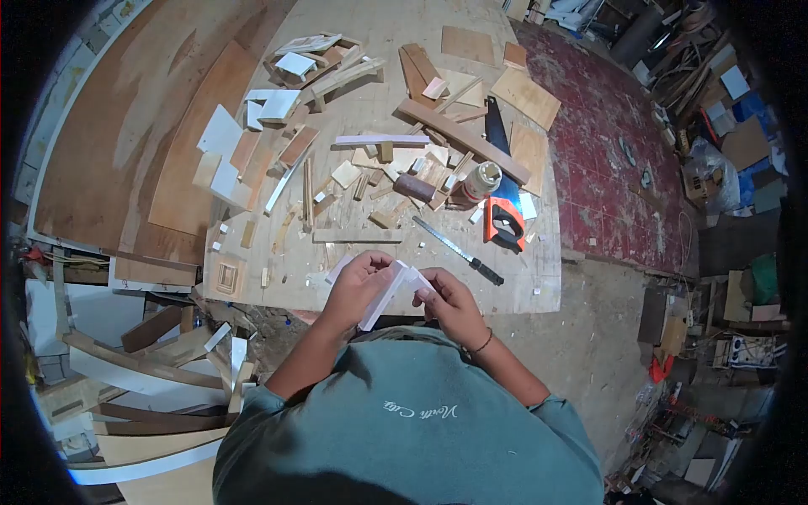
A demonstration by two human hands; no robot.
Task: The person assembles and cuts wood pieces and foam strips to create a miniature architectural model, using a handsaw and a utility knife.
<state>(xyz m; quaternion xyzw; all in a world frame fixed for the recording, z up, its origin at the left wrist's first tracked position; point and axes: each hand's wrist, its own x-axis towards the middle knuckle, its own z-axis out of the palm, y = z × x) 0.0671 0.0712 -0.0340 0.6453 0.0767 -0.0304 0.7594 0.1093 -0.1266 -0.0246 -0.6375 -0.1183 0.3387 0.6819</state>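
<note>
The bench [539, 278] is pale, matt plywood, dusty and scuffed. Bare wood offcuts [438, 126] lie rough-sawn across its middle, some faced in smooth white laminate. Near the right edge, the handsaw [502, 181] has a dark metal blade and a glossy orange plastic handle; the steel ruler [444, 239] beside it gleams. Both hands' fingers [370, 268] pinch a smooth white strip [389, 290]. The shirt [404, 421] is matt teal cloth.

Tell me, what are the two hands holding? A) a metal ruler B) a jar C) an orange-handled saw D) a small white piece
D: both the left hand and the right hand grip a small white piece between them, while the orange-handled saw, the jar and the metal ruler all lie untouched on the workboard.
</note>
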